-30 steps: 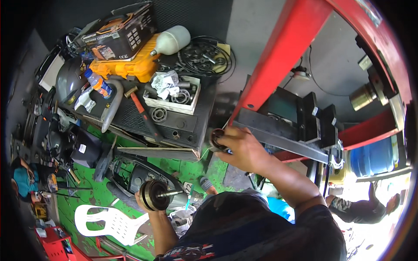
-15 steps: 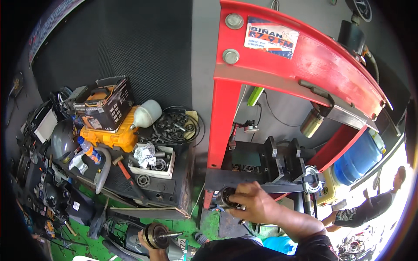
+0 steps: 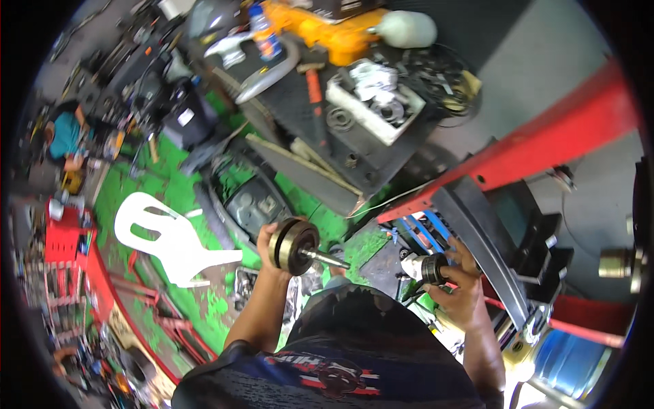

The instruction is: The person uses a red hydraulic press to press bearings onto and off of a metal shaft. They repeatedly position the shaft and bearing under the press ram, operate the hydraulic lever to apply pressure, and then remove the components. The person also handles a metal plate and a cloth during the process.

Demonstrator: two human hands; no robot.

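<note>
My left hand (image 3: 271,252) grips a round, two-disc metal crank part (image 3: 294,245) with a thin shaft pointing right. My right hand (image 3: 460,279) grips a short cylindrical metal part (image 3: 430,269) with a dark ring, beside the black steel beam (image 3: 477,242) of a red press frame (image 3: 545,129). Both hands are at waist height, apart from each other. Beyond them stands a dark bench (image 3: 361,160) with an orange-handled hammer (image 3: 315,92), a loose bearing (image 3: 340,119) and a white box (image 3: 409,126) of parts.
A white plastic chair (image 3: 184,252) and dismantled scooter bodywork (image 3: 248,208) stand on the green floor. A co-worker in teal (image 3: 65,140) is at the far left, near a red tool cart (image 3: 61,242). A blue jug (image 3: 565,358) sits at lower right beside the press.
The view has swung down from the press's top toward the floor. My right hand has lowered and shifted right with its part, away from the beam's front. My left hand still holds the crank part.
</note>
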